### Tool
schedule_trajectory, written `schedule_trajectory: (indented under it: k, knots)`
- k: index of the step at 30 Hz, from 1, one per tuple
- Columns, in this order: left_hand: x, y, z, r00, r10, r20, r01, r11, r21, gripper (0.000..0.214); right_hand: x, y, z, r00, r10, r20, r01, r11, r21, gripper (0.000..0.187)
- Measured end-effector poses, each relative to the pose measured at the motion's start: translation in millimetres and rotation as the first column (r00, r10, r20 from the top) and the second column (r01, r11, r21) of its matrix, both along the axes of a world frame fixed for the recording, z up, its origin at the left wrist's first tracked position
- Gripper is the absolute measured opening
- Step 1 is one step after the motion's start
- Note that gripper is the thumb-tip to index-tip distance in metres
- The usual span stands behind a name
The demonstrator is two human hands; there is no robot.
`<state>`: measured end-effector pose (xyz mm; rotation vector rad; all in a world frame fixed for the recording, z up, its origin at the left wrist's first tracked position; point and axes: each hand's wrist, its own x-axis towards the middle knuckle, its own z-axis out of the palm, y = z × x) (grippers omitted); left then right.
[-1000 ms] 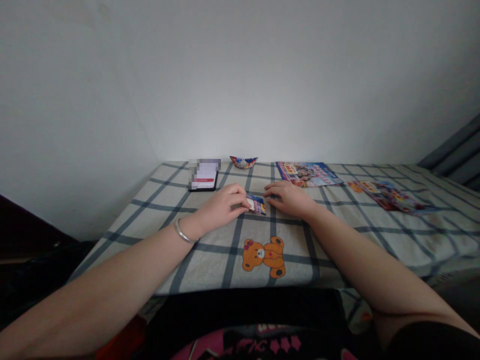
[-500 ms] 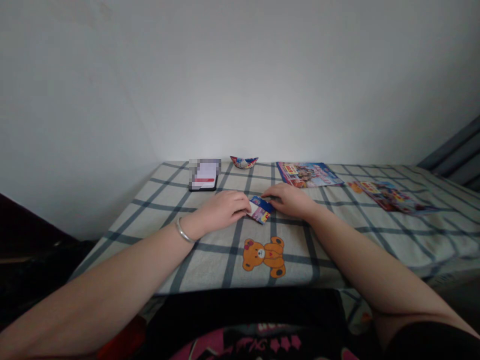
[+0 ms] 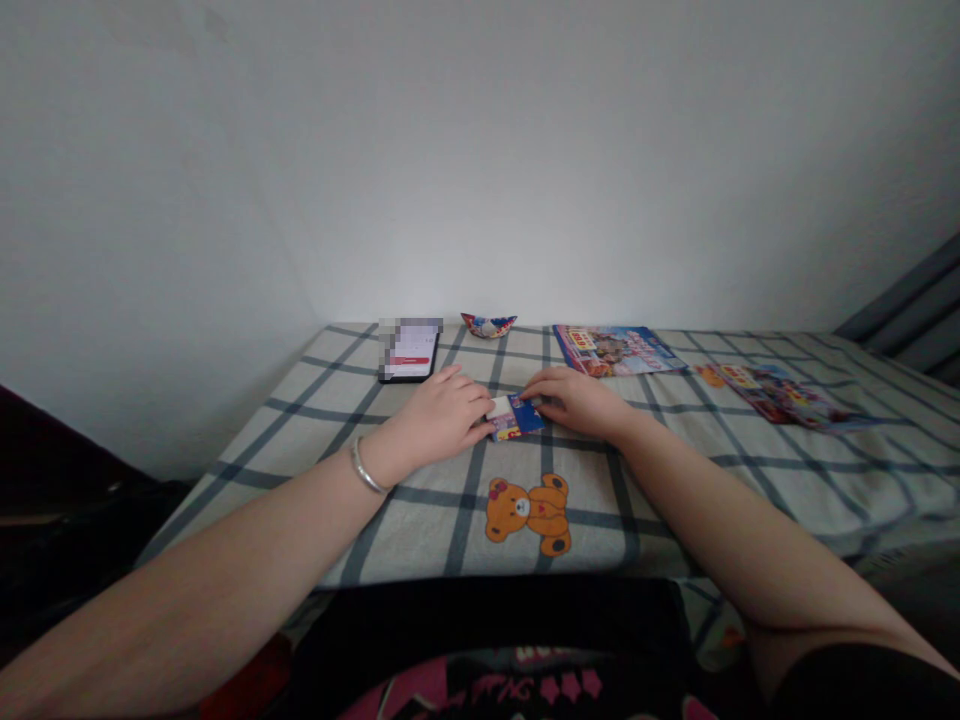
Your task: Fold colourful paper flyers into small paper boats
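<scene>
A small folded piece of printed paper (image 3: 517, 418), blue, white and yellow, lies low over the checked tablecloth between my hands. My left hand (image 3: 442, 410), with a silver bangle at the wrist, pinches its left edge between thumb and fingers. At the opposite edge, my right hand (image 3: 576, 400) grips the blue side with its fingertips. Part of each edge is hidden under the fingers.
Behind my left hand lies a phone (image 3: 410, 352) with a lit screen. A boat-shaped folded paper (image 3: 489, 325) stands near the wall. Colourful printed sheets (image 3: 619, 350) and another printed sheet (image 3: 787, 395) lie to the right. The tablecloth (image 3: 405, 535) carries a printed bear.
The folded paper has turned from a slanted position to nearly level with my body. My left hand has shifted its fingers along its edge; my right hand has barely moved.
</scene>
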<state>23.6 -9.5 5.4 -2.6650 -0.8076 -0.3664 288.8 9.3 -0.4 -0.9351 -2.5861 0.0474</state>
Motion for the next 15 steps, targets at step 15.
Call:
schedule_trajectory:
  k: [15]
  knots:
    - [1.0,1.7,-6.9,0.998,-0.051,0.028,0.052,0.998,-0.03,0.026,-7.6,-6.4,5.1,0.993,0.109,0.05,-0.11,0.993,0.032,0.03]
